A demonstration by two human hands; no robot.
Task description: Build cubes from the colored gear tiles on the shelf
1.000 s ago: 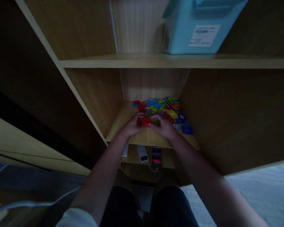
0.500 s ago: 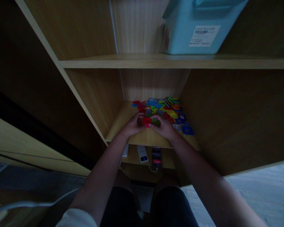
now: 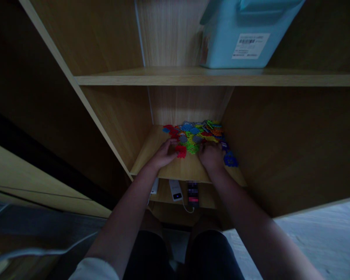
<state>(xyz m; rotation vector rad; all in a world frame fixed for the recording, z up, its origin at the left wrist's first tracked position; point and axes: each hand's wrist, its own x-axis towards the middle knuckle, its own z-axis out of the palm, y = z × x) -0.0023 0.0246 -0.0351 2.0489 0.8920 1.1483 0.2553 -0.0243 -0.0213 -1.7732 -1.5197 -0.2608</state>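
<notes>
A heap of small flat plastic pieces in many colours (image 3: pixel 196 132) lies on a low wooden shelf (image 3: pixel 151 153). My left hand (image 3: pixel 163 154) rests on the shelf with its fingers closed on a joined red and green piece (image 3: pixel 184 149). My right hand (image 3: pixel 211 155) lies on the right part of the heap, fingers curled down among the pieces; what they hold, if anything, is hidden. A blue piece (image 3: pixel 230 159) lies just right of that hand.
A light blue plastic box (image 3: pixel 245 35) with a white label stands on the shelf above (image 3: pixel 216 76). Below the low shelf lie a white power bank (image 3: pixel 175 189) with a cable and a dark device (image 3: pixel 193 193). My knees show at the bottom.
My right hand has let go of the red and green piece and moved right onto the heap. My left hand has stayed on the piece.
</notes>
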